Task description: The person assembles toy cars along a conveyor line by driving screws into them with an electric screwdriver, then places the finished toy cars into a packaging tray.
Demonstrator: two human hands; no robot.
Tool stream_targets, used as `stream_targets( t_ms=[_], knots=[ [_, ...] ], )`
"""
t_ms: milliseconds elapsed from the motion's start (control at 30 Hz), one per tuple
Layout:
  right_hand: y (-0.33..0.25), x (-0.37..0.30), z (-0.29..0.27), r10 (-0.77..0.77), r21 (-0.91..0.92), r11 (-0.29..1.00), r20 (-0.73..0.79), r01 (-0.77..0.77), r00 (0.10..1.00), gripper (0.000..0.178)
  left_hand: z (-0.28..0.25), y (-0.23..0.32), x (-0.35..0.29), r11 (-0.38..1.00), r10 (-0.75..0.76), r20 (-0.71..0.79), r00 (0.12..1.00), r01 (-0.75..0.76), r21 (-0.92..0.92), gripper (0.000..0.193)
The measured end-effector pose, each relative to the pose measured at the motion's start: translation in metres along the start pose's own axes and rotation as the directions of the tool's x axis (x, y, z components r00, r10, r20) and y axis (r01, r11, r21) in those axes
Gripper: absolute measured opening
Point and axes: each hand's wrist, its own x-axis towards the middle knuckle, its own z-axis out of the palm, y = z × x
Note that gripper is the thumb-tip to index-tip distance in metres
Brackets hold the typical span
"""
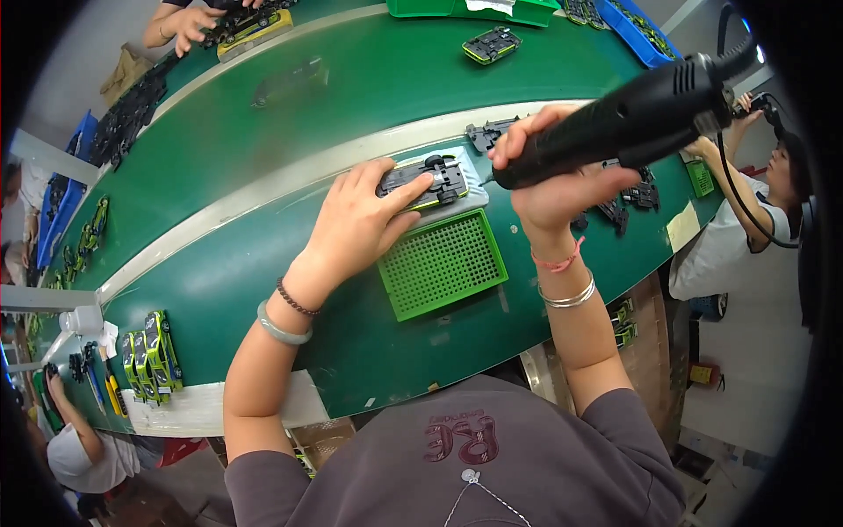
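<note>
A toy car [445,179] lies with its black underside up in a pale fixture [475,191] in front of me. My left hand [351,220] presses its fingers on the car and holds it there. In my right hand [555,195] is a black electric screwdriver [623,119], tilted, with its cord rising at the upper right. The screwdriver's thin tip points toward the car's right end; whether they touch I cannot tell. Just below the fixture sits a green perforated basket [439,268].
Black chassis parts [612,211] lie right of the fixture. Several yellow-green toy cars [151,356] stand at the left. Across a pale rail [219,211], another upturned car [492,46] rests on the green belt [369,88]. A co-worker's hand [191,29] shows at the far left.
</note>
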Motion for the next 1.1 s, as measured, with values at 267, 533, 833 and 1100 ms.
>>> stream_targets(
  t_ms=[267, 533, 833, 1100],
  knots=[
    [0.017, 0.014, 0.015, 0.011, -0.082, 0.997, 0.072, -0.005, 0.997, 0.095, -0.001, 0.001, 0.0, 1.0, 0.001, 0.003, 1.0, -0.001, 0.004, 0.046],
    [0.034, 0.013, 0.012, 0.051, -0.162, 0.986, 0.107, -0.033, 0.993, 0.09, -0.001, 0.001, 0.001, 1.0, 0.001, 0.007, 1.0, -0.001, -0.006, 0.046],
    [0.034, 0.016, 0.018, 0.141, -0.218, 0.97, 0.122, -0.112, 0.982, 0.087, -0.001, 0.0, 0.0, 1.0, -0.003, 0.018, 1.0, 0.004, -0.013, 0.045],
    [0.037, 0.02, 0.011, 0.134, -0.22, 0.97, 0.149, -0.099, 0.98, 0.089, -0.002, 0.001, 0.002, 1.0, 0.001, 0.02, 1.0, -0.001, -0.023, 0.044]
  ],
)
